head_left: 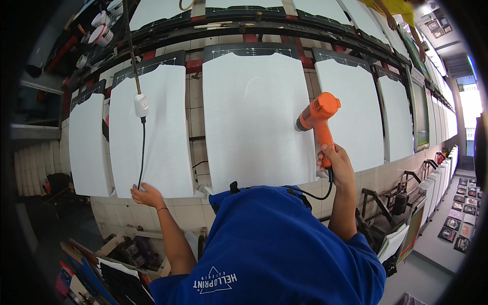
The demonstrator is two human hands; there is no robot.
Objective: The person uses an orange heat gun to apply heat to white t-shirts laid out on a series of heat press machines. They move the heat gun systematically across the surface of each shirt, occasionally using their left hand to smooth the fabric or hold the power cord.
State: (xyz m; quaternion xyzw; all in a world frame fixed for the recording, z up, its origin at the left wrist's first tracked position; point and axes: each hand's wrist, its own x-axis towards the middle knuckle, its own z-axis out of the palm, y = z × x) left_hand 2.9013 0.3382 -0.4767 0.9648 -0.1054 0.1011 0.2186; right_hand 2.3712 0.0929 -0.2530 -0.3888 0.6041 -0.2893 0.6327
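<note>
In my right hand [335,161] is an orange heat gun [321,113], my fingers wrapped round its handle. Its dark nozzle points left over the right edge of a white T-shirt [256,117], which lies flat on a dark board in front of me. My left hand [146,196] is at the lower edge of another white T-shirt [168,132] to the left, its fingers closed round a black power cord [143,152]. That cord runs up to a white socket connector [141,105] hanging from a cable. From the heat gun's handle a black lead [325,195] loops down toward my waist.
More white shirts on boards [89,147] line both sides, with another row behind a dark rail [234,26]. Tubs [100,35] stand at the far left. A person in yellow [401,10] is at the far right. Metal brackets [378,203] jut out at my right.
</note>
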